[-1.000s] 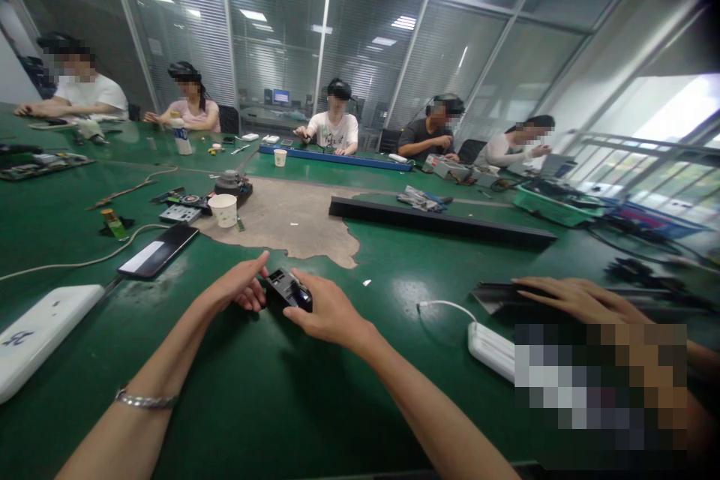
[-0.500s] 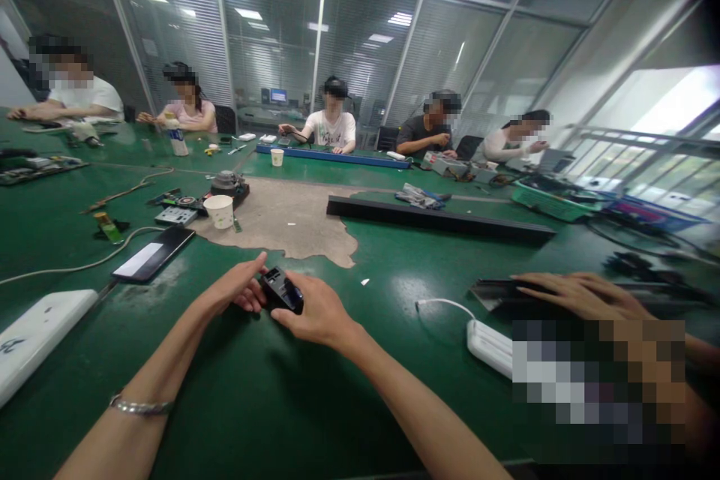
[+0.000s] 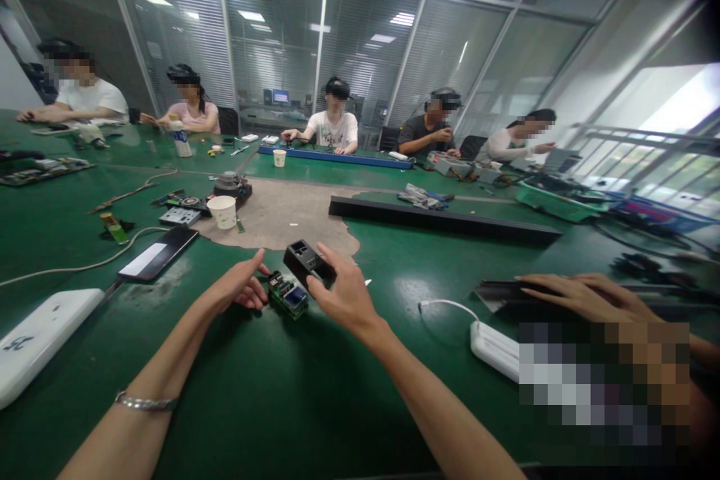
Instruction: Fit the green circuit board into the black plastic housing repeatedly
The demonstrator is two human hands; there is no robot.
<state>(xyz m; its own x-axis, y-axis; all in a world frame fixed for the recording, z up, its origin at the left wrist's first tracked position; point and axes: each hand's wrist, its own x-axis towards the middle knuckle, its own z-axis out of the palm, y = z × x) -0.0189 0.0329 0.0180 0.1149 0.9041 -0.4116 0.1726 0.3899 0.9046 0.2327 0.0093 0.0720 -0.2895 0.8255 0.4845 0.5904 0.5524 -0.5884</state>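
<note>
My right hand (image 3: 349, 296) grips a black plastic housing (image 3: 307, 259) with rectangular cutouts, thumb below it and fingers along its far side. Just below the housing is a small green circuit board (image 3: 288, 295) with a dark blue screen at its near end; it is bare, apart from the housing. Beside the board's left edge is my left hand (image 3: 244, 285), thumb raised and apart from the loosely bent fingers. Its fingertips are at the board's side; whether they touch it is not clear.
A phone (image 3: 159, 253), a white power bank (image 3: 48, 341) and a paper cup (image 3: 223, 212) lie to the left. Ahead is a long black bar (image 3: 444, 220). At right, a co-worker's hand (image 3: 585, 296) rests near a white cabled device (image 3: 493, 345). Other people sit across the green table.
The black housing has come off the circuit board, which now shows uncovered. My right hand has lifted the housing up and to the right. My left hand has stayed almost still.
</note>
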